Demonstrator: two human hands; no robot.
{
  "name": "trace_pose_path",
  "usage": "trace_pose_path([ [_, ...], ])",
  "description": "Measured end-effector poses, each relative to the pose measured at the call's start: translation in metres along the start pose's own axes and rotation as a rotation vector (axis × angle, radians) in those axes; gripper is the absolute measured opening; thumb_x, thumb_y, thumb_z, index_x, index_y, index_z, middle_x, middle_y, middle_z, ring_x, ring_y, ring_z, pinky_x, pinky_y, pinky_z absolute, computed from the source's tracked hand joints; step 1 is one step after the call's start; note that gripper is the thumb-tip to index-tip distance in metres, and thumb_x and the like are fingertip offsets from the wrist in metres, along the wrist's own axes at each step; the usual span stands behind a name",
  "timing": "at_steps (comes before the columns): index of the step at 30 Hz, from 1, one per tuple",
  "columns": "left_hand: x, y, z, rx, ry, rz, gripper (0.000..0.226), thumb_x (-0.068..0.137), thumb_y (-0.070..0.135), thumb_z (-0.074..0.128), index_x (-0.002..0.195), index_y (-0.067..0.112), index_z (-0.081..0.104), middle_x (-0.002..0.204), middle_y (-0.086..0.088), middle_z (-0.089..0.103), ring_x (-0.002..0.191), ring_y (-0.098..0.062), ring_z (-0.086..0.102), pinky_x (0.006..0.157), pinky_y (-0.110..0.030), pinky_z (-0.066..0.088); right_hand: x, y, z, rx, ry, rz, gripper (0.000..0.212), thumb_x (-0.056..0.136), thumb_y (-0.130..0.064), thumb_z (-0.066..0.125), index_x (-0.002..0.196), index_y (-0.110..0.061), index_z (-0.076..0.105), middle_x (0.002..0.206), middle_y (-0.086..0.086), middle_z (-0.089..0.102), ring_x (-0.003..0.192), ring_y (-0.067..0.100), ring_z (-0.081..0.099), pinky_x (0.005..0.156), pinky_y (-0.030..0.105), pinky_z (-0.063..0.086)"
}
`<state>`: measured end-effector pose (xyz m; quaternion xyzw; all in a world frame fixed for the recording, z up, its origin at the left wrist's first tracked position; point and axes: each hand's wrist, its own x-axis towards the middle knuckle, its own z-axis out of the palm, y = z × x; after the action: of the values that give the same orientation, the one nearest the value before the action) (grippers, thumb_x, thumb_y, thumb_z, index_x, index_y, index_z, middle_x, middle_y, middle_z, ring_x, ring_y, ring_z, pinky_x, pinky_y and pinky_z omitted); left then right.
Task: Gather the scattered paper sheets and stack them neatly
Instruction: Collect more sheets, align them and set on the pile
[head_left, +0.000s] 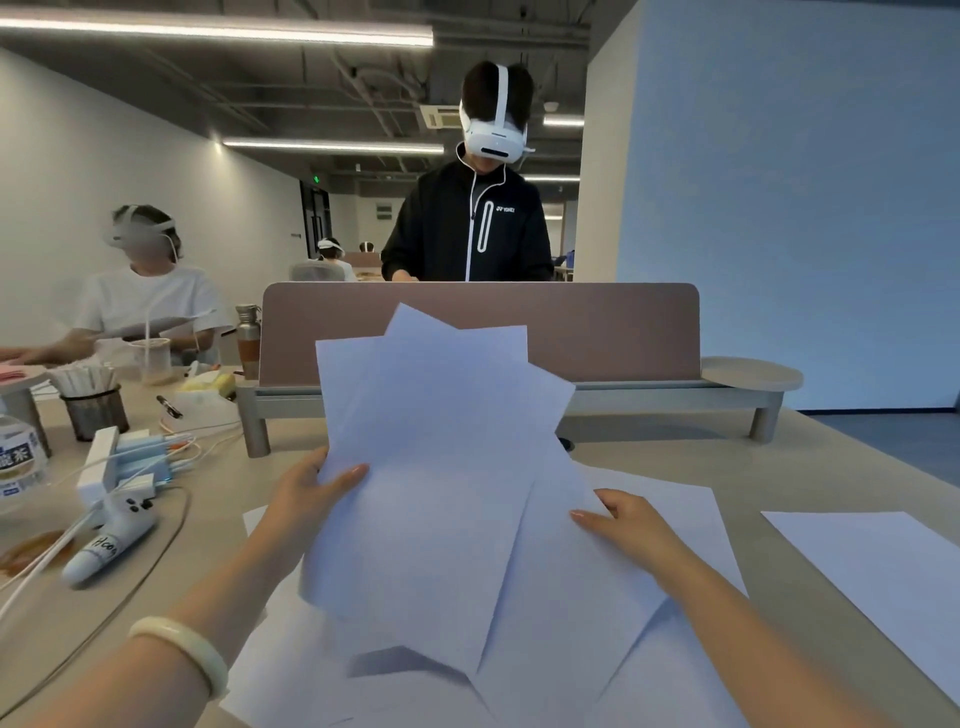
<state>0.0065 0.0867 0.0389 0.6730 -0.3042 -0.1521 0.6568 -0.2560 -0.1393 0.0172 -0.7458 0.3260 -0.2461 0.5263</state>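
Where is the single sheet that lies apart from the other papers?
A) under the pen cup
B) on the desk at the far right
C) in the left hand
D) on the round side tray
B: the lone sheet lies flat on the desk at the right, untouched by either hand.

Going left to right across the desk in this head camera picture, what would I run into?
White bottle → mesh pen cup → white controller → left hand → fanned sheets held up → right hand → lone sheet lying flat on the desk.
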Motion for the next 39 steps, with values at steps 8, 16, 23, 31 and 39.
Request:
trace_pose_path([
  [8,-0.005,0.0,0.016,-0.165,-0.024,-0.014,0.019,0.084,0.024,0.069,0.102,0.026,0.064,0.099,0.002,0.074,0.088,-0.023,0.072,0.077,-0.04,0.057,0.0,-0.004,-0.003,0.312,0.136,-0.06,0.012,0.089,-0.019,0.061,0.096,-0.015,0.069,0.095,0.005,0.072,0.084,0.02,0.064,0.079,0.032,0.048],
  [16,-0.016,-0.03,0.035,-0.174,-0.064,-0.136,0.031,0.083,0.02,0.07,0.112,0.014,0.062,0.104,-0.009,0.073,0.091,-0.031,0.071,0.085,-0.047,0.056,0.001,0.012,0.006,0.376,0.085,0.032,0.023,0.094,-0.011,0.052,0.113,-0.005,0.064,0.101,0.012,0.071,0.091,0.028,0.067,0.089,0.042,0.052],
  [23,-0.022,-0.029,0.049,-0.148,-0.016,-0.113,0.015,0.088,0.02,0.065,0.103,0.02,0.062,0.1,-0.004,0.071,0.088,-0.026,0.069,0.072,-0.035,0.056,-0.012,0.014,0.03,0.293,-0.105,0.152,0.028,0.096,-0.028,0.046,0.106,-0.01,0.066,0.098,0.004,0.07,0.09,0.02,0.064,0.078,0.03,0.051],
  [31,-0.022,0.015,0.042,-0.109,-0.118,0.02,0.018,0.084,0.021,0.069,0.102,0.018,0.068,0.095,-0.003,0.075,0.084,-0.024,0.073,0.075,-0.038,0.059,0.019,-0.014,0.018,0.399,-0.158,0.015,0.073,0.067,-0.035,0.081,0.129,-0.016,0.047,0.122,-0.001,0.065,0.111,0.017,0.063,0.1,0.035,0.046],
  [39,-0.015,0.038,0.045,-0.065,-0.087,0.151,0.028,0.08,0.008,0.072,0.095,0.028,0.06,0.086,0.015,0.074,0.079,-0.008,0.072,0.065,-0.024,0.058,0.012,-0.079,0.012,0.316,0.111,-0.246,0.033,0.089,-0.028,0.061,0.119,-0.016,0.059,0.111,0.0,0.068,0.099,0.021,0.067,0.091,0.041,0.053],
])
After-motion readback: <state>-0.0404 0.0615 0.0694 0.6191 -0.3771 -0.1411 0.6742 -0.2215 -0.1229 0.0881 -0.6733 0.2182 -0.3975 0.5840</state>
